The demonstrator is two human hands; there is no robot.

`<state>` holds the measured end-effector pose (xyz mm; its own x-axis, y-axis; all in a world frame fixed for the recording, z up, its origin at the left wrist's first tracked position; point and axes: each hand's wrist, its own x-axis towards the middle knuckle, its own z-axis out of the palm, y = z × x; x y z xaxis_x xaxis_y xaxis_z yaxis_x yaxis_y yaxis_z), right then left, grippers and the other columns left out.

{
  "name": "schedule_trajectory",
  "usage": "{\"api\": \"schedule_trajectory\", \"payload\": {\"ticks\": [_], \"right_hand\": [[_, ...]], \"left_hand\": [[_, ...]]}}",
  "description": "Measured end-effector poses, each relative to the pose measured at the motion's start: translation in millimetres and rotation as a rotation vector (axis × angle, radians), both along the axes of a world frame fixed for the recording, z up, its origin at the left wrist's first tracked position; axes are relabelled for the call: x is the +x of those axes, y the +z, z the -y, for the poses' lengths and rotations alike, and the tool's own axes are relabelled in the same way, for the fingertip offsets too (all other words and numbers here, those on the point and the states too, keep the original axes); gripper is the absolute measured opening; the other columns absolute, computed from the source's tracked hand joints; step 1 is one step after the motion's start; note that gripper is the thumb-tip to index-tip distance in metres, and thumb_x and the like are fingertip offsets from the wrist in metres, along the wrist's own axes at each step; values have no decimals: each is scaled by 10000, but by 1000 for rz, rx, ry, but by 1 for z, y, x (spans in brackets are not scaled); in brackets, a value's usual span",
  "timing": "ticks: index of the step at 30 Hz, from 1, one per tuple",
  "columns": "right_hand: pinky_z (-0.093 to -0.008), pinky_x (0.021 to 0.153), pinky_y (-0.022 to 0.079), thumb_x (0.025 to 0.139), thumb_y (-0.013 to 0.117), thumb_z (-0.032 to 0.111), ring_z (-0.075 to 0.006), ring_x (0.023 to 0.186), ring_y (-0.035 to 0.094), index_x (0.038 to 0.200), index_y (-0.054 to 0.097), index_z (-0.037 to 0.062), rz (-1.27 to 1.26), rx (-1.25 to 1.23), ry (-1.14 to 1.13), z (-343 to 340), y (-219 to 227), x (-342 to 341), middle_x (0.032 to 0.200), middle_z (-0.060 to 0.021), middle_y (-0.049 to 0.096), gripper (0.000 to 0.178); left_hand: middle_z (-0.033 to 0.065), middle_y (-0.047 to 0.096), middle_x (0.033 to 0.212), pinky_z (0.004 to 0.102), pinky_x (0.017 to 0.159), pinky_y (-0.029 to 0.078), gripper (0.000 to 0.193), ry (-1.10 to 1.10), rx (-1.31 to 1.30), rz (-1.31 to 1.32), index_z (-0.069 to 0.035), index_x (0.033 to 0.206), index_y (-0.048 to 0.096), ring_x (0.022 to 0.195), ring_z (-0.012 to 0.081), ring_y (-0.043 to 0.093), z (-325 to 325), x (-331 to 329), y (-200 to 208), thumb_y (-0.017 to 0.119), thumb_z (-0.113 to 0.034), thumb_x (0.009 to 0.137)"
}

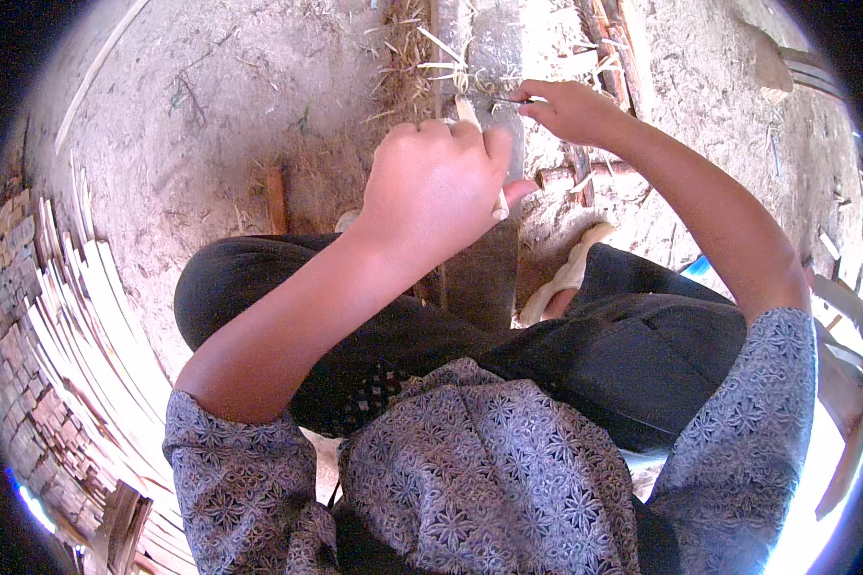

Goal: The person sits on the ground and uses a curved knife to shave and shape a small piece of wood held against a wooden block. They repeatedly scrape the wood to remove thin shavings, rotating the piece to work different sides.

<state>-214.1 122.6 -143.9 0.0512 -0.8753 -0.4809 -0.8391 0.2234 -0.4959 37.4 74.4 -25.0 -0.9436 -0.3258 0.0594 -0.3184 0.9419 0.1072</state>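
Note:
My left hand (436, 182) is closed around a pale wooden stick (467, 111). The stick's whittled-looking far end points away from me, and its near end shows below my fingers. To the right, my right hand (571, 110) pinches a slim dark knife (520, 100), its thin tip directed left toward the stick. Most of the knife's handle is hidden by my fingers. Under both hands a dark, worn plank (494, 278) runs away from me between my legs. Curled pale shavings (446, 65) lie on it just past the stick's end.
Long pale wooden strips (96, 326) lie at the left beside stacked small wood pieces (19, 287). A reddish stick (276, 199) lies on the dusty ground. Rough timber (609, 43) with chips is at the far right of the plank. A pale shoe (571, 278) rests beside the plank.

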Motion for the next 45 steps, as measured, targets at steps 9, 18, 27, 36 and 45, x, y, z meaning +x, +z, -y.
{"api": "schedule_trajectory", "payload": {"ticks": [9,18,27,36,45], "right_hand": [[-398,692,509,1014,563,340,-223,716,668,1228,665,122,19,8,-10,-33,67,23,783,-118,676,322],[-442,777,531,1018,544,362,-320,806,694,1234,657,144,-142,-114,34,-21,14,6,867,-155,703,327],[-437,779,523,1019,545,346,-309,833,699,1221,672,136,-31,-11,-26,-18,51,16,886,-141,712,318],[-454,726,527,1024,523,392,-332,769,698,1272,623,153,-55,-80,91,-22,38,3,798,-143,693,359],[-498,780,533,1019,517,448,-388,839,700,1232,652,175,-114,-149,25,-25,33,10,874,-187,706,372]], "left_hand": [[115,681,738,408,560,567,279,-255,196,112,-117,830,694,670,278,720,-4,10,-11,656,-383,906],[96,681,736,406,572,583,228,-276,222,55,-142,854,744,691,274,723,-7,6,-17,660,-348,905],[96,684,716,389,543,582,119,-234,219,23,-168,859,765,650,267,726,-4,11,-16,648,-183,841],[91,641,626,391,481,555,379,-221,200,-130,-98,725,660,539,268,681,-9,6,-28,647,-411,937],[103,672,650,398,530,566,364,-159,194,-37,-86,761,722,589,281,708,-11,0,-17,642,-398,931]]}}
